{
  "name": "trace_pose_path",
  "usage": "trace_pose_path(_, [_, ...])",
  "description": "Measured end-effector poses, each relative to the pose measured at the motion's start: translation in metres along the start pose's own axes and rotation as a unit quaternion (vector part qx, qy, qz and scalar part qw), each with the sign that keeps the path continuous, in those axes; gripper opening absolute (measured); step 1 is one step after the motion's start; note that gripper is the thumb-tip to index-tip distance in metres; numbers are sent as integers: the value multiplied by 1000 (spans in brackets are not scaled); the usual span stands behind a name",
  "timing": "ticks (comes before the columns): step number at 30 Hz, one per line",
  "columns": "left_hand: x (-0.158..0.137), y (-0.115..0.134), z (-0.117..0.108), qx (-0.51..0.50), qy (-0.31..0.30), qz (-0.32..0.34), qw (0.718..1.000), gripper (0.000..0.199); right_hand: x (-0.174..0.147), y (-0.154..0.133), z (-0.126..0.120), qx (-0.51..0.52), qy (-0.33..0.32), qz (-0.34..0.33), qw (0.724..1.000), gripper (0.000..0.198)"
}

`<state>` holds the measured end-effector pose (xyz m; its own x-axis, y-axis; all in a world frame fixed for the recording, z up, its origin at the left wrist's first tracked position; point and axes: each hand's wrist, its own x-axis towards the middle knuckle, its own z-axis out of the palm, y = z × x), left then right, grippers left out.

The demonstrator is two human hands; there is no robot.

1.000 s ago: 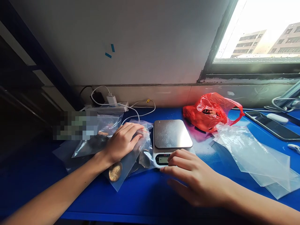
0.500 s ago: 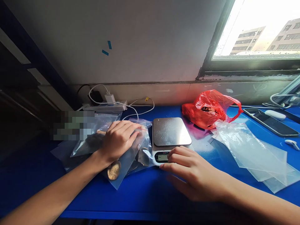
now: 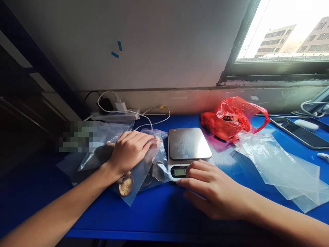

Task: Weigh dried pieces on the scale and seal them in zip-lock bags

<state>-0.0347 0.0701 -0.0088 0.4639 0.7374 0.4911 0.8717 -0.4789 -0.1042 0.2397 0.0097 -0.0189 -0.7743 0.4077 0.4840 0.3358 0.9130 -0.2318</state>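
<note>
My left hand (image 3: 131, 149) rests over a clear zip bag (image 3: 144, 171) with its fingers closed at the bag's upper end, near the red zip line. Round, brown, dried-looking slices (image 3: 125, 185) show inside that bag. More clear bags with brown pieces lie under and beside it, such as the bag of dark pieces (image 3: 158, 170). My right hand (image 3: 208, 188) is open at the front of a digital kitchen scale (image 3: 190, 144), fingertips at its control panel. Those fingers partly cover the display (image 3: 178, 171). Nothing lies on the scale's steel plate.
A red plastic bag (image 3: 231, 118) stands behind the scale to the right. Several flat clear bags (image 3: 280, 164) lie in front of it. A phone (image 3: 300, 132) is at the far right. A power strip (image 3: 115, 116) with white cables runs along the wall.
The view has shifted slightly. Both hands stay in nearly the same place. More of the display shows beside my right fingers, and more of the brown slices shows below my left wrist.
</note>
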Motion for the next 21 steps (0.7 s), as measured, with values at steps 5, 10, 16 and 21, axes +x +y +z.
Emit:
trace_pose_path(5, [0,1,-1,13,8,5,1000,20,1,0,0,-4,-3,0,1000,17])
trace_pose_path(10, [1,-1,1,6,22,3,1000,18,2,1,-1,-24,-14,-9,1000,17])
trace_pose_path(16, [1,-3,3,-6,27,-13,1000,18,3,1,0,-23,-43,-2,999,18])
trace_pose_path(21, [5,-5,5,-54,-11,20,998,14,2,0,0,-16,-29,2,999,19])
